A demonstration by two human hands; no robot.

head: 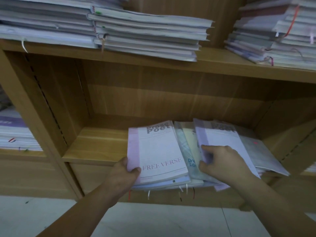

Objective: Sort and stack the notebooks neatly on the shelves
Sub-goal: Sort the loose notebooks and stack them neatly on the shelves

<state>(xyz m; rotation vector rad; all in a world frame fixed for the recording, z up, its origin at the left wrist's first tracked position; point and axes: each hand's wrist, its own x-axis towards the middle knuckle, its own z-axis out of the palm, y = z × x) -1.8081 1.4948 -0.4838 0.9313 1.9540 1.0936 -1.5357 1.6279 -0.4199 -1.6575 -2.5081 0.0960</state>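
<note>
Side pile [15,134]: well left of the Free Verse notebook, one bay over, lying flat and fairly square. That one looks settled.
Top-left pile [46,23]: up above the Free Verse notebook and to its left, stacked high with edges roughly in line. I'd count it as done.
Shelf board [95,144]: bare wood just left of the Free Verse notebook, so there's room to build a proper stack.
Left hand [123,175]: clamped on the near left corner of the Free Verse notebook, with the thumb on the cover and the fingers tucked underneath.
Free Verse notebook [160,151]: on the lower shelf, on top of a few others, its near edge poking out past the front lip.
Pale notebooks [187,142]: just right of the Free Verse notebook, half buried and fanned out at angles.
Ribbons [186,188]: dangling over the shelf front below the Free Verse notebook.
Right hand [222,161]: right of the Free Verse notebook, pinching the spine edge of a lilac notebook between thumb and curled fingers.
Lilac notebook [222,137]: same cover as the Free Verse notebook, tilted, lying across the heap.
Grey notebook [261,154]: farthest right of the Free Verse notebook, skewed, one corner off the shelf.
Top-right pile [273,35]: above and right of the Free Verse notebook, stacked but stepped and untidy.
Progress: roughly midway, I'd say. The neighbouring piles are up, but this heap needs matching, squaring and pushing back.
</note>
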